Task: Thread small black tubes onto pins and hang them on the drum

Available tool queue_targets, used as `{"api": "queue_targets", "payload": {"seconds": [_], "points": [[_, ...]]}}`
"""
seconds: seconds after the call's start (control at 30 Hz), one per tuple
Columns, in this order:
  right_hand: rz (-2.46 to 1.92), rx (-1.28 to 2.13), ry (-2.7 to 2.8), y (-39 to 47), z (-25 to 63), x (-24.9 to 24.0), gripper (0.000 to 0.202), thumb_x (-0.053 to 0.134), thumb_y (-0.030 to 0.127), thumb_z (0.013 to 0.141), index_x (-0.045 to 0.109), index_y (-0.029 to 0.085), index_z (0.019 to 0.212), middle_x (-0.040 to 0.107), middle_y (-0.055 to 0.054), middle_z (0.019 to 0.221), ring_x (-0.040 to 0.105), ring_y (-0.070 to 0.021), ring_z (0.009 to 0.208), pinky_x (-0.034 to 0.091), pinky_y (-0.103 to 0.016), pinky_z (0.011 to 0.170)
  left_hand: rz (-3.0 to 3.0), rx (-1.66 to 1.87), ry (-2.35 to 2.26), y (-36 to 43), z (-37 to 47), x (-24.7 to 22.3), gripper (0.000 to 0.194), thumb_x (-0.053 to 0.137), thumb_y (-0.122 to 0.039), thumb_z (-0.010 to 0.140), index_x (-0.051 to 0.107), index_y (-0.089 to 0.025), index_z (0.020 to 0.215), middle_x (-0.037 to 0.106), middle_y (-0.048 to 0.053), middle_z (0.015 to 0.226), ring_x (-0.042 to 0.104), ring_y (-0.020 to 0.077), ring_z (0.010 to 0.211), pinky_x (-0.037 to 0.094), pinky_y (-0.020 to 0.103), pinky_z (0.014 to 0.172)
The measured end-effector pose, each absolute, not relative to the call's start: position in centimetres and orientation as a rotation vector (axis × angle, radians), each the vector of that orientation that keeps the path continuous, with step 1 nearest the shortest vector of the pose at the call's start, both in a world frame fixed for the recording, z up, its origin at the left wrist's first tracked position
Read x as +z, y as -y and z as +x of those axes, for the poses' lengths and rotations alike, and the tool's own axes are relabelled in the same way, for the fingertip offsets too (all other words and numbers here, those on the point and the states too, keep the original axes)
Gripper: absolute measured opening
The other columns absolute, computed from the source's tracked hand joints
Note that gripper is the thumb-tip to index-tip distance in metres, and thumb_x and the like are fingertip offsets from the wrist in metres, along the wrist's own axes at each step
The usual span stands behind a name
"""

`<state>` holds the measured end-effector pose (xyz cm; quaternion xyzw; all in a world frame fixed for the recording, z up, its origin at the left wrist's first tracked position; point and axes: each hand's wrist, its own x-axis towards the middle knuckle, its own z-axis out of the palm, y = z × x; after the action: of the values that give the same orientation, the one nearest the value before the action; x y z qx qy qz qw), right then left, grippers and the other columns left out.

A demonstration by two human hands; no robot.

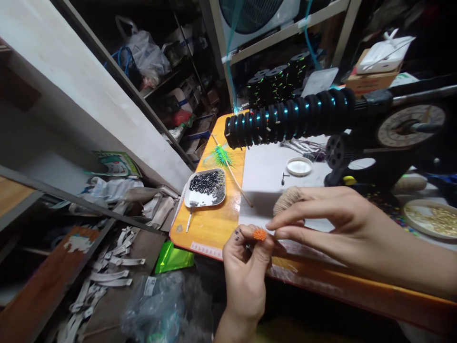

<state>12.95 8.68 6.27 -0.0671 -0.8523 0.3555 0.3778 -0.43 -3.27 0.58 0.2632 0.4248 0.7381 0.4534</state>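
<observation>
Fingers of the left hand are gripping a small orange cluster at the near edge of the worktop. The right hand is hovering at three o'clock from it, thumb and forefinger nearly meeting just beside the cluster; whether they are holding anything, I cannot tell. A white tray of black pieces is lying at ten o'clock, a green bristly piece at eleven.
</observation>
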Motion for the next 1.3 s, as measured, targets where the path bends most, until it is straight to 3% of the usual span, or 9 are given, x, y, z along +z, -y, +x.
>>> {"api": "queue_targets", "payload": {"seconds": [0.1,0.27,0.47,0.67,0.8,0.9,1.3], "points": [[-0.163,0.975,2.219,-8.6,13.0,6.6,0.014,0.067,0.018,0.096,0.081,0.019,0.097,0.077,-0.003,0.081,0.071,-0.0104,0.069,0.053,-0.018,0.058,0.783,1.803,-1.082,3.1,-0.6,0.7,0.022,0.084,-0.034,0.086,0.070,-0.020,0.077,0.065,-0.003,0.071,0.059,0.0070,0.063,0.048,0.016,0.063],[-0.232,0.935,2.216,-8.1,13.1,7.1,0.019,0.065,0.026,0.098,0.074,0.019,0.083,0.071,-0.001,0.075,0.063,-0.0100,0.065,0.051,-0.021,0.060,0.885,1.758,-1.169,3.3,-0.4,1.7,0.027,0.085,-0.038,0.085,0.068,-0.020,0.075,0.062,-0.003,0.070,0.061,0.0096,0.067,0.053,0.019,0.069],[-0.290,0.775,2.169,-7.5,13.4,5.9,0.014,0.063,0.019,0.096,0.069,0.019,0.084,0.069,-0.002,0.075,0.061,-0.0117,0.065,0.050,-0.022,0.058,0.795,1.740,-1.178,3.5,0.6,0.7,0.023,0.077,-0.042,0.092,0.072,-0.020,0.095,0.068,0.004,0.087,0.066,0.0152,0.082,0.054,0.024,0.077],[-0.251,0.746,2.130,-7.6,14.4,4.7,0.013,0.063,0.012,0.096,0.073,0.021,0.095,0.071,-0.005,0.084,0.068,-0.0136,0.073,0.056,-0.021,0.061,0.713,1.822,-1.188,3.9,0.7,0.1,0.020,0.074,-0.038,0.095,0.068,-0.020,0.090,0.066,0.004,0.099,0.044,0.0052,0.054,0.038,0.019,0.048],[-0.274,0.661,2.173,-7.8,15.3,3.9,0.016,0.063,0.013,0.096,0.074,0.024,0.100,0.070,-0.005,0.089,0.070,-0.0140,0.076,0.057,-0.020,0.061,0.993,1.850,-1.395,4.6,0.1,-0.1,0.018,0.067,-0.032,0.100,0.067,-0.022,0.085,0.068,0.003,0.079,0.061,0.0144,0.069,0.049,0.025,0.064],[-0.301,0.609,2.203,-7.7,15.7,3.4,0.010,0.065,0.024,0.097,0.073,0.025,0.104,0.069,-0.005,0.094,0.070,-0.0148,0.077,0.057,-0.021,0.061,1.197,1.902,-1.472,4.9,-0.2,-0.5,0.011,0.065,-0.024,0.100,0.069,-0.023,0.090,0.069,0.004,0.079,0.066,0.0187,0.078,0.053,0.031,0.073],[-0.296,0.629,2.304,-7.5,16.3,3.1,0.022,0.063,0.014,0.095,0.069,0.027,0.111,0.068,-0.005,0.098,0.070,-0.0144,0.082,0.058,-0.020,0.065,1.280,1.954,-1.432,4.6,-0.2,-1.1,0.016,0.062,-0.013,0.100,0.071,-0.027,0.097,0.071,0.002,0.086,0.068,0.0170,0.082,0.054,0.029,0.078]]}}
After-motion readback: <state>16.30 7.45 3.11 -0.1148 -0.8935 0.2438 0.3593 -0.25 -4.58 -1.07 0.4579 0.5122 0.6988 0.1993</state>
